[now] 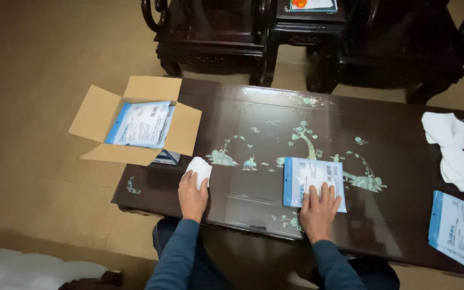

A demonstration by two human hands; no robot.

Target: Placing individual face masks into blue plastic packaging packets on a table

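left hand (192,196) fingers grip white mask (198,169) near table (275,115) edge; right hand (318,210) fingers spread flat on packet (310,177).

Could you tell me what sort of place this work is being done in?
Probably a home sitting room: a low dark table with pale inlaid pictures, carved dark wooden chairs behind it, and plain floor. An open cardboard box of flat packets sits at its corner.

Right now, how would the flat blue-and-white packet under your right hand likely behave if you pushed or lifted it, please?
The packet lies flat and thin, so it is probably light and floppy. On the glossy table it would likely slide easily under the right hand. Its film wrapper looks slippery.
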